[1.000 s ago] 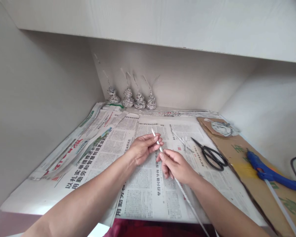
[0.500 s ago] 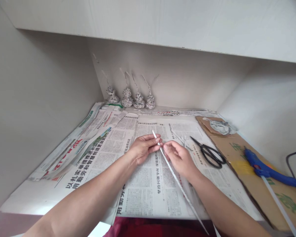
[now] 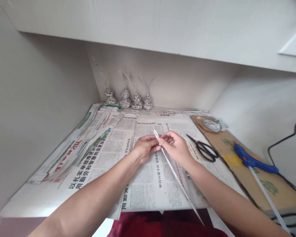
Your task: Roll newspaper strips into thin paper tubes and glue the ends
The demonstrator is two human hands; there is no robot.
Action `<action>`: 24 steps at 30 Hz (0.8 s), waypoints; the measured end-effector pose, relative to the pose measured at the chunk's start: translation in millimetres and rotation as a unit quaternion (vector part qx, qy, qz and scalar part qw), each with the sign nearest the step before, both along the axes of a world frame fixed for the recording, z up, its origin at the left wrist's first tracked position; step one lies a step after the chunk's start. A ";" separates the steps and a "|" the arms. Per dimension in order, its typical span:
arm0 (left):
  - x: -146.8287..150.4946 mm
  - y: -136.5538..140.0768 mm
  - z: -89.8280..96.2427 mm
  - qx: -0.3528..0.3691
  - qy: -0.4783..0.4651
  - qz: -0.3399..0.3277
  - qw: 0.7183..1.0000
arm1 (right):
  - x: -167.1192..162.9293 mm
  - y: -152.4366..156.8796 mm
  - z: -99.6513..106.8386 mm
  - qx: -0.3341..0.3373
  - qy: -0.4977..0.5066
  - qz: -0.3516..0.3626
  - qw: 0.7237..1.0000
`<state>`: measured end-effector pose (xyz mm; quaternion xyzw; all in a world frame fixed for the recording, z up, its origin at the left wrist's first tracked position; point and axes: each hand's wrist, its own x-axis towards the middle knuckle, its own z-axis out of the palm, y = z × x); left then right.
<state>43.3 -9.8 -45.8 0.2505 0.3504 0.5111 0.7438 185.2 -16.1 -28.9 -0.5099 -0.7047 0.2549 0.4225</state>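
Observation:
A thin rolled paper tube (image 3: 177, 178) slants from mid-table down past the near edge. Near its upper end, my left hand (image 3: 146, 147) pinches it between thumb and fingers. My right hand (image 3: 175, 144) grips the same spot, thumb laid over the tube, fingertips meeting those of the left. A short pale tip of the tube sticks out above both thumbs. Newspaper sheets (image 3: 145, 194) lie flat beneath the hands. To the right of my right hand rest black-handled scissors (image 3: 205, 149), their blades pointing away to the left.
Several woven paper gourd shapes (image 3: 125, 98) stand along the back wall, beside a row of long paper rolls (image 3: 172, 112). On the right, a blue glue gun (image 3: 255, 161) with a white stick lies on cardboard (image 3: 256, 194). A shelf board (image 3: 148, 26) overhangs the table.
My right hand has moved left and up the tube, closing its thumb over the upper end beside my left hand. The whole view has shifted slightly to the right.

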 end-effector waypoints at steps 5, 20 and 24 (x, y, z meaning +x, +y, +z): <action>0.3 -1.1 -0.3 0.010 0.007 -0.013 1.000 | -7.9 13.8 10.1 0.005 -0.044 -0.011 0.999; 1.0 -2.3 0.7 0.003 0.025 -0.024 0.999 | -4.0 25.2 -2.0 -0.247 0.286 0.061 0.924; 0.8 -1.0 -0.3 -0.008 0.033 -0.027 0.999 | 1.3 24.6 -1.0 -0.258 0.244 0.079 0.932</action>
